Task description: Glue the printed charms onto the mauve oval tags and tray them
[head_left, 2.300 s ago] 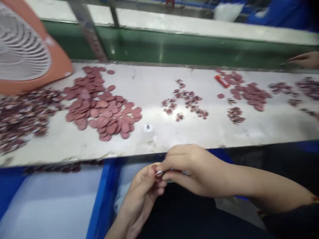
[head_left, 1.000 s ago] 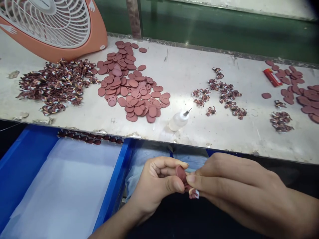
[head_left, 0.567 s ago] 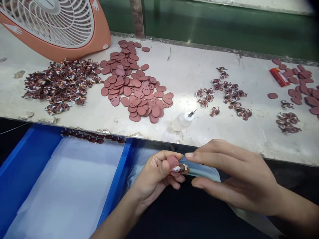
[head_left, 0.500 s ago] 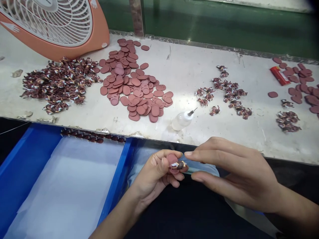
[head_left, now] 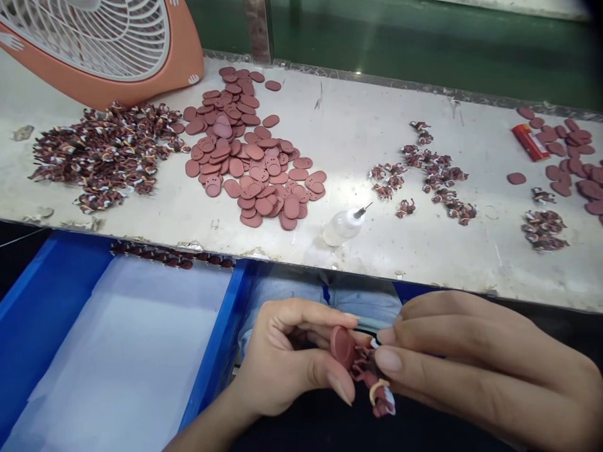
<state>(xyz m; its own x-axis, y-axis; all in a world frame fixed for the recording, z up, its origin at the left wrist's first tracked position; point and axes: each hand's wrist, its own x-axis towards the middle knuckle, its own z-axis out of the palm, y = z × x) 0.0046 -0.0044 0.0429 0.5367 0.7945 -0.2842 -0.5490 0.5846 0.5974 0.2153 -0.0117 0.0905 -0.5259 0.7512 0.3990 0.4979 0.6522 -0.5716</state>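
My left hand is closed around a small reddish-brown oval base, pinched between thumb and fingers. My right hand is closed too, its fingertips pinching a tiny dark-red figure that touches the base. Both hands meet low in front of the bench, just below its front edge. On the bench above lie a heap of oval bases, a heap of small figures and a small white glue bottle with a needle tip, lying on its side.
An orange fan stands at the back left. A blue bin lined with white sheet sits below the bench on the left. Smaller clusters of figures, more bases and a red lighter lie to the right.
My hands have dropped lower and closed together; the right hand, open-fingered half a second ago, now pinches the figure against the base held in my left hand.
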